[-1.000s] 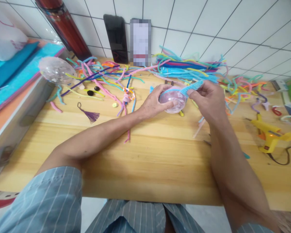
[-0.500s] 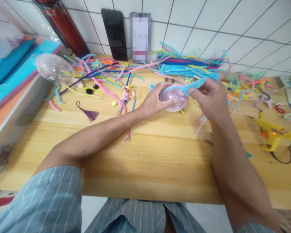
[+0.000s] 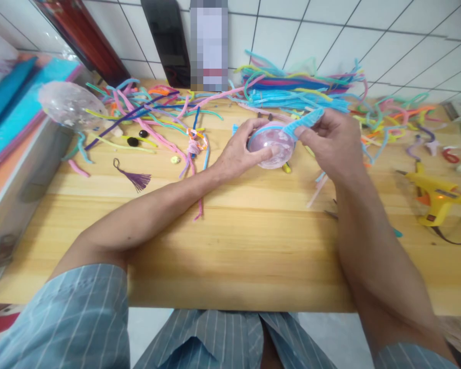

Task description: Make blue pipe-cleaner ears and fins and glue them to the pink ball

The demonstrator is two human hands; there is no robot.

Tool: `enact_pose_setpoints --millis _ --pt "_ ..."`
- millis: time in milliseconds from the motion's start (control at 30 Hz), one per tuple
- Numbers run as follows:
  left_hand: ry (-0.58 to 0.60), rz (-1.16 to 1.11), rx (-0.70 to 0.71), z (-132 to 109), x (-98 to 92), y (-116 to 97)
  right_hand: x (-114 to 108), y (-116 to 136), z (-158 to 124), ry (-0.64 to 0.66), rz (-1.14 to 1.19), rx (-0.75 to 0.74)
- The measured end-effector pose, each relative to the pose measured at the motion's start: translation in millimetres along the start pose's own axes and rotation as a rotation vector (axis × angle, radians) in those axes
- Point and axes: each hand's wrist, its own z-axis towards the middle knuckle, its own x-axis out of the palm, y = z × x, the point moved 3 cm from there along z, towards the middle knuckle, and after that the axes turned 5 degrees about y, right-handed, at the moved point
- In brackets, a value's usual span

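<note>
Near the middle of the table, my left hand (image 3: 243, 147) is closed around a clear, pinkish plastic ball (image 3: 272, 146), with the thumb across its near side. A blue fuzzy strip, seemingly pipe cleaners (image 3: 305, 124), runs along the ball's upper edge and sticks out to the right. My right hand (image 3: 332, 141) pinches the free end of that strip between thumb and fingers. Part of the ball's far side is hidden by my left fingers. Just beneath the ball, a small yellow piece (image 3: 287, 168) shows.
Behind my hands lies a bundle of coloured pipe cleaners (image 3: 297, 92). A yellow glue gun (image 3: 436, 197) rests at the right, a purple tassel (image 3: 135, 178) at the left. Another clear ball (image 3: 75, 105) sits beside a box. Two phones, one a black phone (image 3: 168, 43), lean on the tiled wall.
The view has shifted slightly, so everything sits a little higher and mostly further left. Both hands keep their hold on the ball and the blue strip, with little visible movement.
</note>
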Motion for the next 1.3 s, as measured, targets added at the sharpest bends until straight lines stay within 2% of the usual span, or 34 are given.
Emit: enact_pose_setpoints --millis 233,633,800,933,1133,1300 --pt "-0.004 0.000 0.030 1.8 -0.2 2.9 0.2 -0.6 0.5 0.020 -0.013 0.004" --pt "0.019 0.008 0.004 1.7 -1.6 -5.1 4.6 2.2 -1.4 0.024 0.072 0.012" --pt "-0.029 -0.005 0.008 -1.5 2.0 -5.6 6.2 -0.2 -10.6 0.050 0.093 -0.011" --pt "-0.016 0.074 0.071 -7.5 6.5 -15.5 4.4 -5.3 -26.2 0.008 0.074 -0.103" --pt "-0.003 0.255 0.262 -17.8 15.3 -30.4 5.6 -7.4 -50.7 -0.056 0.002 -0.286" --pt "-0.054 0.294 0.278 -28.0 22.6 -30.8 9.2 0.6 -69.1 -0.093 -0.153 -0.348"
